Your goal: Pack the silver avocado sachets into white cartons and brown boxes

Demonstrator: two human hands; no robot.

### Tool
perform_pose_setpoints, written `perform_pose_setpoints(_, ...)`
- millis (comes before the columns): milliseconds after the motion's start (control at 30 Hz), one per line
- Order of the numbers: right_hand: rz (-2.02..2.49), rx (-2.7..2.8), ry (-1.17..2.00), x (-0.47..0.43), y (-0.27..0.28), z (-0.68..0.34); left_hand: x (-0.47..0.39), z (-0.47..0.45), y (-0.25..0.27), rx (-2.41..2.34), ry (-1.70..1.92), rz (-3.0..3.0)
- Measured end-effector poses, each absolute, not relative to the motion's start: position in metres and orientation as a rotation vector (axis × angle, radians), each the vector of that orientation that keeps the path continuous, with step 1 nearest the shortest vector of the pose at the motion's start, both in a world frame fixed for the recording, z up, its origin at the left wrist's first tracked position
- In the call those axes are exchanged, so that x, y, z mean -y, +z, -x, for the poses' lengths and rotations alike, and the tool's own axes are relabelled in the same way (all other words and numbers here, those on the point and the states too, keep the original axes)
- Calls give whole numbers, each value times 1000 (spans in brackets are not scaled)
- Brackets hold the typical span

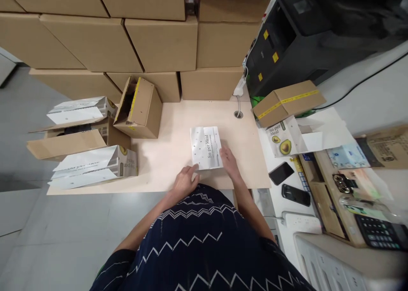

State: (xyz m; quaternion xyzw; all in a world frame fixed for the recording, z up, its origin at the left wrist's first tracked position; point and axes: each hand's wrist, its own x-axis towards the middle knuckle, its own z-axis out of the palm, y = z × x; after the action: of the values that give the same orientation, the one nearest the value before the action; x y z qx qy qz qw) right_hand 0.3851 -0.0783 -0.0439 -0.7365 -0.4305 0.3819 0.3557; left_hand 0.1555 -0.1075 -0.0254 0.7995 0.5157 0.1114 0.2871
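A white printed carton point(205, 148) marked "Super Meal" lies flat on the pale wooden table point(172, 155) in front of me. My left hand point(185, 182) is at its lower left corner, fingers loosely apart, with fingertips at the carton's edge. Along the right edge, my right hand point(229, 161) holds the carton's side with its fingers bent against it. The undersides of my fingers are hidden.
At the left stand an open brown box point(145, 108), another brown box with raised flaps point(73, 143), and white bags point(95, 165). Stacked cartons point(159, 44) form the back wall. To the right are a black printer point(287, 40), an avocado-printed carton point(283, 138) and two phones point(281, 173).
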Motion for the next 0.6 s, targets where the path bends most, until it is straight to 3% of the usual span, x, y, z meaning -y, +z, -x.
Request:
perform_pose_setpoints(133,2074,1214,814,104,-44,-368,106,-168,-23,-1149,254,-2206)
perform_pose_setpoints(333,1977,1229,704,93,-51,-375,10,-152,-35,-1376,801,-1969)
perform_pose_setpoints(400,1990,1083,685,100,-56,-372,-21,-147,-46,-1360,804,-1811)
perform_pose_setpoints(600,1832,690,997,108,-76,-369,-7,-123,-68,-1318,833,-1682)
